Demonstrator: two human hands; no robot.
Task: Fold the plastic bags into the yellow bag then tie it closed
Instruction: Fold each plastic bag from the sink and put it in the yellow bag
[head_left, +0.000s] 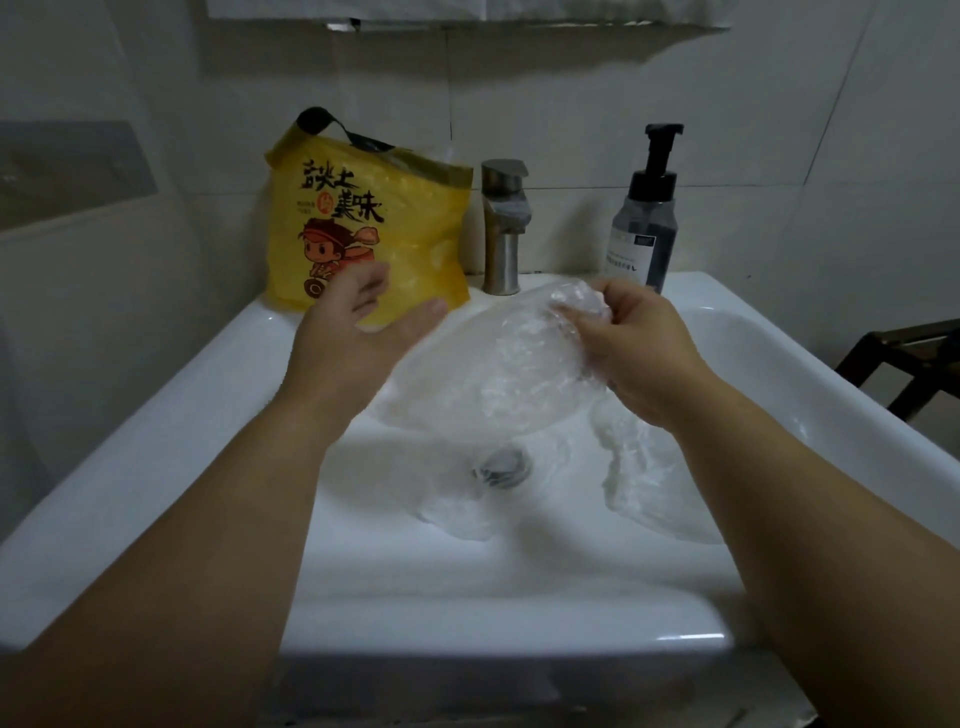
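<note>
A clear bag was held up over the sink.

The clear plastic bag (498, 374) hung above the white sink (171, 431), and the right hand (631, 345) pinched its crumpled top at 2 o'clock. The left hand (353, 332) was spread wide at the bag's 9 o'clock edge. The yellow bag (363, 228) stood on the sink's back rim at 11 o'clock, just behind the left hand. More clear bags (649, 478) lay in the bowl at 5 o'clock. A tap (503, 228) and a soap bottle (647, 213) stood at the back.
</note>
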